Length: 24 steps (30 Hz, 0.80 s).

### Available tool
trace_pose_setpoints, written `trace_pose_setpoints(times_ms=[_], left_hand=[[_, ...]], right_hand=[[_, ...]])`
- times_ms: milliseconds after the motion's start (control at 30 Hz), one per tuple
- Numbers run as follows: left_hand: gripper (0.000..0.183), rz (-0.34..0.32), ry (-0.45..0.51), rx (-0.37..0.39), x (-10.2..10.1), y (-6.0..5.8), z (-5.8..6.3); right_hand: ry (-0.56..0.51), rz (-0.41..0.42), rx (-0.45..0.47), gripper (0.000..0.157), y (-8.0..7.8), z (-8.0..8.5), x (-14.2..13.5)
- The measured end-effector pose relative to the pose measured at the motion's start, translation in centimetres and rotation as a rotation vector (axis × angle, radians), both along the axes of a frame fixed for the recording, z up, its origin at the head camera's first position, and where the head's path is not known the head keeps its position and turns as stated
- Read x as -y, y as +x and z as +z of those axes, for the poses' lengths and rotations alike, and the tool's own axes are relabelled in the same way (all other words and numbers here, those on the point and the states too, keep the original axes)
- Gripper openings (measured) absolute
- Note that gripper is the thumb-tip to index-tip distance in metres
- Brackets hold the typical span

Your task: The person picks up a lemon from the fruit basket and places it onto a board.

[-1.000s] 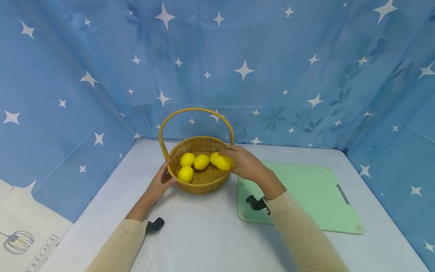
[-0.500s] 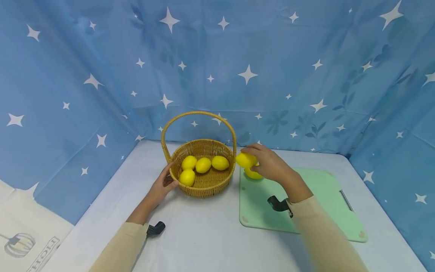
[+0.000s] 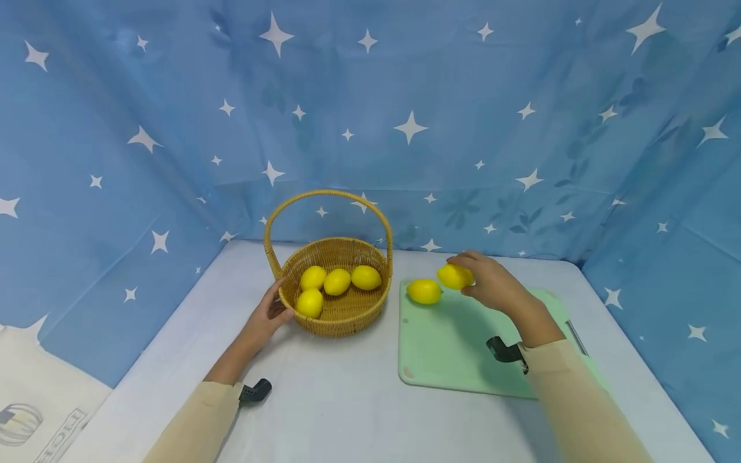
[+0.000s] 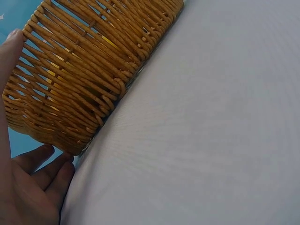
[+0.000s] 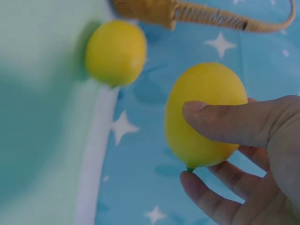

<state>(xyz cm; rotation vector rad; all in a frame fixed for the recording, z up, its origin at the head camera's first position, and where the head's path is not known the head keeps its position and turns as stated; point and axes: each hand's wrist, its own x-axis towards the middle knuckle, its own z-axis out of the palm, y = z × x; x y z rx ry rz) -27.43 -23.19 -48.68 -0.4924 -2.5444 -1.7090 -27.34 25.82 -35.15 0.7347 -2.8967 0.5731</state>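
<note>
In the head view, my left hand [image 3: 260,323] rests against the left side of a wicker basket [image 3: 341,326]. Its thumb and fingers touch the weave without wrapping around it, as the left wrist view shows. Several yellow lemons [image 3: 337,281] lie inside the basket. My right hand [image 3: 493,284] holds another lemon [image 3: 455,276] above a light green cutting board [image 3: 431,354]. Thumb and fingers pinch it from opposite sides, its small green tip [image 5: 190,169] visible in the right wrist view. One lemon [image 3: 424,291] lies on the board's back left corner.
An arched handle [image 3: 328,191] rises over the basket. The board lies right of the basket on a white-covered table [image 3: 324,399]. Blue star-patterned curtains [image 3: 347,96] stand behind and at both sides. A metal handle insert [image 3: 577,337] shows at the board's right.
My right hand has carried a lemon out of the basket and rightward over the board. A lemon that was hidden on the board is now in full view. My left hand stays at the basket.
</note>
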Motion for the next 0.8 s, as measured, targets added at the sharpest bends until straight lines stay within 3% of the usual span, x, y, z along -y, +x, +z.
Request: trace_pose_setpoints(times_ms=[200,267,433,600,800], left_hand=[[0.077,-0.002,0.001,0.002,0.3,0.3,-0.1],[0.078,-0.017,0.007,0.018,0.1,0.2,0.4],[0.078,-0.033,0.026,0.033,-0.2,-0.6,0.8],[0.078,-0.030,0.025,0.010,-0.3,-0.6,-0.3],[0.077,-0.016,0.034,0.010,0.1,-0.1,-0.2]], right_hand=[[-0.006,-0.027,0.050,0.060,-0.1,-1.7,-2.4],[-0.003,-0.031,0.056,0.059,-0.4,-2.2,-3.2],[0.021,-0.052,0.061,0.057,-1.4,-2.9,-4.8],[0.018,-0.086,0.109,0.055,-1.6,-4.2,-5.7],[0.013,-0.077,0.106,0.057,-1.5,-5.4,-5.9]])
